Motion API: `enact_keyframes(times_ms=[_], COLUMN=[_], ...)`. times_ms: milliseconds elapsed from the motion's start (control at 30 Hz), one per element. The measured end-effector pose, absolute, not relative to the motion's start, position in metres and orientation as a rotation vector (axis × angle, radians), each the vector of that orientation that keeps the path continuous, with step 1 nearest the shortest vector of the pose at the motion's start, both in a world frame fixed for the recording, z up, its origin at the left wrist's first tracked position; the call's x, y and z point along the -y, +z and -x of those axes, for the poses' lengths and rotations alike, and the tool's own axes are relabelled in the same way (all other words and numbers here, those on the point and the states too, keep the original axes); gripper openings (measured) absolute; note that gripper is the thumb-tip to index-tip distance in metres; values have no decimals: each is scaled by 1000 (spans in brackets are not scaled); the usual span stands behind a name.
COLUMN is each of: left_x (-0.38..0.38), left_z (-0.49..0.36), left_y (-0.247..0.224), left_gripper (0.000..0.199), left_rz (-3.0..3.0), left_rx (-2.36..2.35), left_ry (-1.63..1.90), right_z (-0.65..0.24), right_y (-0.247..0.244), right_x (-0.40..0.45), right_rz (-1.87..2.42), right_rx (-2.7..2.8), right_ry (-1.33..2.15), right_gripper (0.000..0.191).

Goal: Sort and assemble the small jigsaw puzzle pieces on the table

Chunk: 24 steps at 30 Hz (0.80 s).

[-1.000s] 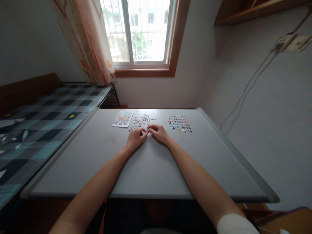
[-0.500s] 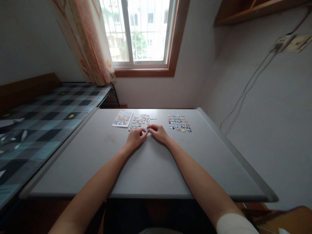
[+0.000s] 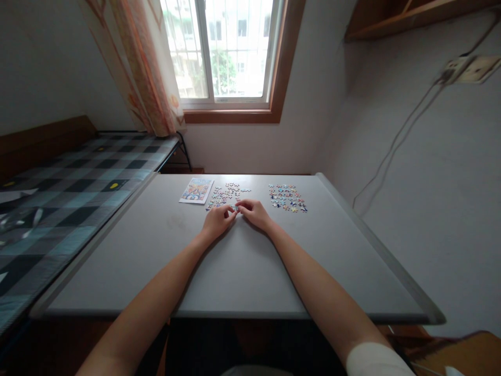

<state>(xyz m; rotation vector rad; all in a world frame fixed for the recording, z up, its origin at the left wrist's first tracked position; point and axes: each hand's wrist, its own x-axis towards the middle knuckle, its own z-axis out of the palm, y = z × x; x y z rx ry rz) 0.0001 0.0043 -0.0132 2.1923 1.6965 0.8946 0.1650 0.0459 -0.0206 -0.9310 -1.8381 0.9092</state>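
A white sleeve [image 3: 376, 359] ends near the elbow of the right arm, and two bare forearms reach forward over the near edge of a grey worktop [image 3: 250, 282]. Midway across, the left hand [image 3: 218, 219] and the right hand [image 3: 253, 211] come together, their curled fingers meeting at the near side of a loose spread of jigsaw pieces [image 3: 235, 191]. Thumbs and forefingers are drawn close around a small bluish spot there; whether either hand actually grips a piece is too small to tell.

The spread lies just beyond the hands, its pieces mostly flat and scattered close to each other. To its left, just beside it, a printed picture card [image 3: 196, 191] lies at a slant. Off to the right, apart from the hands, a second batch of jigsaw pieces [image 3: 288, 198] sits in a rough block, with blue, orange and yellow bits showing.

A checked mattress [image 3: 82, 193] runs along the left of the worktop. On the wall at right, a cable [image 3: 395, 141] hangs from a socket [image 3: 472, 69]. Beyond the worktop's far edge, an orange-patterned curtain [image 3: 146, 68] hangs beside a wood-framed sliding window [image 3: 240, 57].
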Motion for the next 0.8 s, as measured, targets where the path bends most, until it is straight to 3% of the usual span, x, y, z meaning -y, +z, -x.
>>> enact_keyframes(times_ms=[800], left_x=[-6], left_z=[1], left_y=[-14], left_gripper=[23], left_rz=[-2216], left_rx=[-1673], left_ry=[894], right_z=[-165], right_y=[-22], right_x=[-46], right_rz=[930], right_rx=[1824], right_ry=[938], right_gripper=[20])
